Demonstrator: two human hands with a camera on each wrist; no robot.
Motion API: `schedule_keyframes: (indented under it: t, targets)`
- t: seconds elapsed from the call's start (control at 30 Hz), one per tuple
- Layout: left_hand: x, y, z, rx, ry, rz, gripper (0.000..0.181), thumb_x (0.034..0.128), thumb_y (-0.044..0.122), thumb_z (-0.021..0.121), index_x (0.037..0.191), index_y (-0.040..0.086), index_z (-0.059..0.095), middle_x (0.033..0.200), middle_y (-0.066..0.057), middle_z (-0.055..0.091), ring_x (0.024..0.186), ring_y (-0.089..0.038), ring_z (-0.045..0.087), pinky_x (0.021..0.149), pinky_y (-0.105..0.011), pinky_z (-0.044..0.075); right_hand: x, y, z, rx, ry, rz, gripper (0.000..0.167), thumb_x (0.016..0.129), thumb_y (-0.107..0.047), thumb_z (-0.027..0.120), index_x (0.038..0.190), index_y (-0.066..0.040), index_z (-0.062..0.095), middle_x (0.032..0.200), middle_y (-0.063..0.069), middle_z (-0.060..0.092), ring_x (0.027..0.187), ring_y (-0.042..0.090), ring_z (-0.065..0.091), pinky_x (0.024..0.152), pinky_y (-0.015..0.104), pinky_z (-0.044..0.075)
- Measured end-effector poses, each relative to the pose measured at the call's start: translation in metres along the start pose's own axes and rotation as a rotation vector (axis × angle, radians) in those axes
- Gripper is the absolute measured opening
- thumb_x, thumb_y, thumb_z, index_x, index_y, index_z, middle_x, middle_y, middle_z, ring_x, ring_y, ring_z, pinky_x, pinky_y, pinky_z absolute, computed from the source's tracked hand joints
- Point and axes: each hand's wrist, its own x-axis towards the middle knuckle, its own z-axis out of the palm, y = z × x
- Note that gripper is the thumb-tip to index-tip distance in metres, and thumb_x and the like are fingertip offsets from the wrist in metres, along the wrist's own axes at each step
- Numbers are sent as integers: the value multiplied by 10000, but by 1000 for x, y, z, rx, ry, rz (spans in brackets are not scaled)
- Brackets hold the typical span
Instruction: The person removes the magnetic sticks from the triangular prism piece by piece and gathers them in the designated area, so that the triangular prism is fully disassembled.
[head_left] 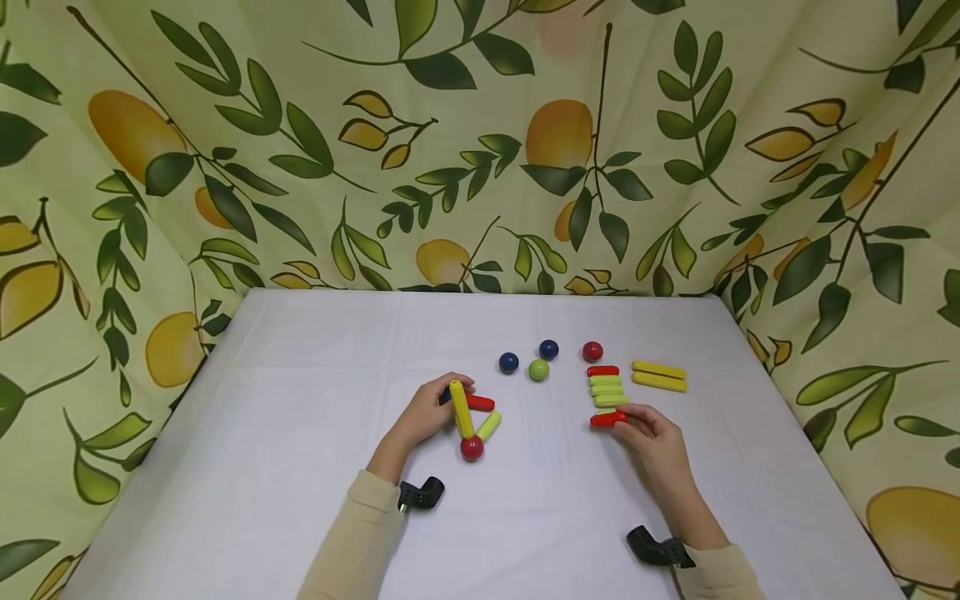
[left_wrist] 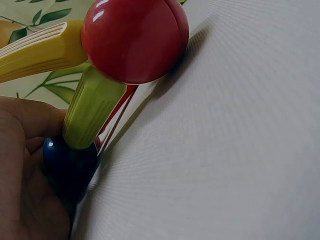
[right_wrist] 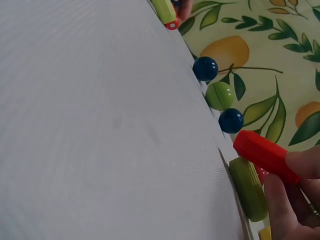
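The two hands were well apart, and each had a hold: the left hand [head_left: 423, 414] gripped a blue ball [left_wrist: 70, 162] of a joined figure [head_left: 460, 404], while the right hand [head_left: 660, 442] pinched one end of a red stick [head_left: 602, 420], at the near end of a row of green sticks [head_left: 607, 391]. The step in hand seemed to be the picking of a part; the next move probably called for carrying this stick clear of the row, with the figure kept steady. The figure, near the middle of the counter [head_left: 315, 358], looked unfinished: its ribbed yellow stick [head_left: 462, 417] leaned upward from a glossy red ball [head_left: 472, 448], the top end free. Farther out lay two other yellow sticks [head_left: 659, 369] and four loose balls [head_left: 508, 362].
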Motion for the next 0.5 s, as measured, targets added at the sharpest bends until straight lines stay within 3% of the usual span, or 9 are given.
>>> schedule_keyframes:
  t: [0.23, 0.5]
  targets:
    - [0, 0, 0, 0, 0, -9, 335, 874, 18, 529, 1170, 142, 625, 1124, -17, 688, 1186, -245, 548, 1090, -490, 347, 0, 5, -1, -62, 48, 19, 346, 900, -180, 647, 1203, -26, 588, 1215, 128, 591, 906, -95, 549, 787, 45, 463]
    - [0, 2, 0, 2, 5, -10, 328, 873, 23, 533, 1167, 133, 628, 1134, -34, 685, 1153, -240, 574, 1076, -470, 372, 5, 15, 0, -235, 129, -103, 278, 876, -95, 659, 1129, 10, 611, 1090, 186, 641, 805, -106, 519, 702, 21, 444]
